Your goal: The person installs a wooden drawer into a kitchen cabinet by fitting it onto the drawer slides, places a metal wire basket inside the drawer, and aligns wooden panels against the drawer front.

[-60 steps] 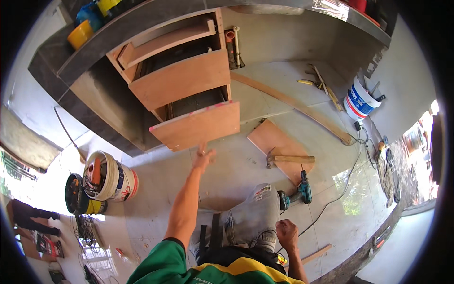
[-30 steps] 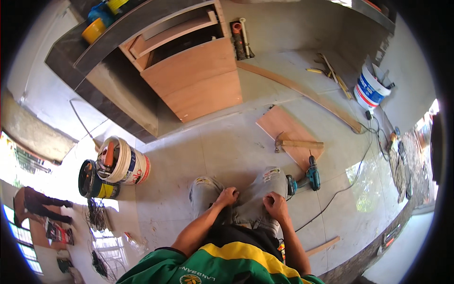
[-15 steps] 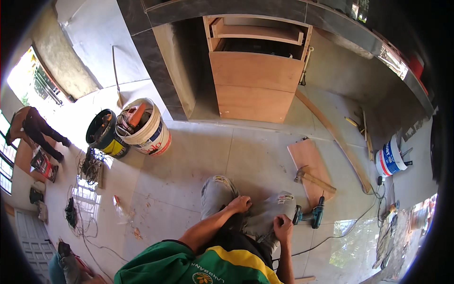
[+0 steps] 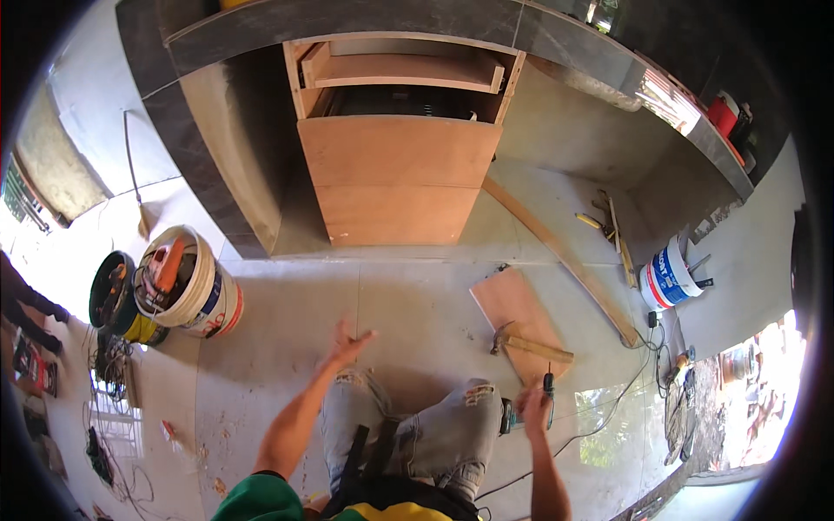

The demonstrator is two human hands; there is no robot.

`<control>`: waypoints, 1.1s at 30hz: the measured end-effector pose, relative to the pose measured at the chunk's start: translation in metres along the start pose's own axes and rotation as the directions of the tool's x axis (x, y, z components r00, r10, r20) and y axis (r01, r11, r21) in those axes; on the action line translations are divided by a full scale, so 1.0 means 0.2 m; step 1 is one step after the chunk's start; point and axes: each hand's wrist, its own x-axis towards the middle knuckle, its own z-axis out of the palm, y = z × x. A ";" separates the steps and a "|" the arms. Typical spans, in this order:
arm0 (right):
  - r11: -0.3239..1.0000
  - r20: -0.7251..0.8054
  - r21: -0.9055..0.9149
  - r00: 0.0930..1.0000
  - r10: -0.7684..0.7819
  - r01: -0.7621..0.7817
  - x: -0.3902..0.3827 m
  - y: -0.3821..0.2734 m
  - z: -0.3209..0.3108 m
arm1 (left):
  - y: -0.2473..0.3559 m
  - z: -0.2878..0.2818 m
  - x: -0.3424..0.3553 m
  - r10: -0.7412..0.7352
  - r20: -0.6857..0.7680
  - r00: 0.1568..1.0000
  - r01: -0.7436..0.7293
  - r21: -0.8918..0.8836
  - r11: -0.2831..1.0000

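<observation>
My left hand (image 4: pixel 349 343) reaches out over the floor in front of my left knee, open, its fingers spread and holding nothing. At my right side, my right hand (image 4: pixel 533 408) is closed around a teal and black cordless drill (image 4: pixel 506 416); the hand hides most of its body, while the bit points forward. Just ahead of the drill, a claw hammer (image 4: pixel 539 348) with a wooden handle lies across a reddish wooden board (image 4: pixel 502 300) on the floor. In front of me stands a wooden drawer cabinet (image 4: pixel 395 182) under the counter, its upper drawer box (image 4: pixel 404 71) showing without a front.
To the left stand a white bucket (image 4: pixel 204 295) of tools and a dark bucket (image 4: pixel 109 286). A long wooden strip (image 4: pixel 565 260) lies at the right, near a white and blue pail (image 4: pixel 667 276). Cables (image 4: pixel 617 412) trail over the tiles. At far left is another person's leg (image 4: pixel 26 300).
My left hand has lifted off my thigh and stretched forward, opening. My right hand has moved from my right thigh onto the drill. The view has shifted to the right.
</observation>
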 end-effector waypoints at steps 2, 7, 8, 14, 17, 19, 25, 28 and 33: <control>0.989 -0.049 0.146 0.998 0.046 -0.038 0.34 0.01 -0.12 | -0.04 -0.16 0.32 0.106 -0.169 0.980 -0.083 0.135 0.987; 0.977 -0.244 0.158 0.964 -0.104 0.145 0.94 -0.62 0.06 | 0.25 -0.54 0.95 0.357 -0.285 0.889 -0.320 0.171 0.932; 0.968 -0.255 0.191 0.961 -0.109 0.160 1.05 -0.70 0.17 | 0.26 -0.57 1.04 0.353 -0.292 0.889 -0.313 0.177 0.933; 0.842 -0.288 0.478 0.950 -0.117 0.249 1.60 -1.04 0.98 | 0.32 -0.54 1.43 0.353 -0.422 0.835 -0.316 0.158 0.935; 0.794 -0.152 0.593 0.987 -0.052 0.133 1.74 -1.09 1.47 | 0.28 -0.50 1.55 0.332 -0.397 0.856 -0.389 -0.070 0.919; 0.806 -0.369 -0.086 0.733 -0.571 0.585 2.03 -0.99 1.55 | 0.42 -0.29 1.65 0.271 -0.362 0.892 -0.362 -0.211 0.908; 0.946 -0.049 0.153 0.958 -0.283 0.287 1.78 -1.01 1.47 | 0.57 -0.57 1.51 0.428 -0.391 0.815 -0.481 -0.043 0.876; 0.880 -0.167 -0.046 0.865 -0.474 0.473 1.54 -1.20 1.43 | 0.93 -0.77 1.43 0.608 -0.673 0.422 -0.533 0.358 0.767; 0.653 -0.259 -0.182 0.604 -0.753 0.735 1.27 -1.59 1.31 | 1.52 -0.61 1.35 0.900 -0.402 0.167 -0.622 0.665 0.413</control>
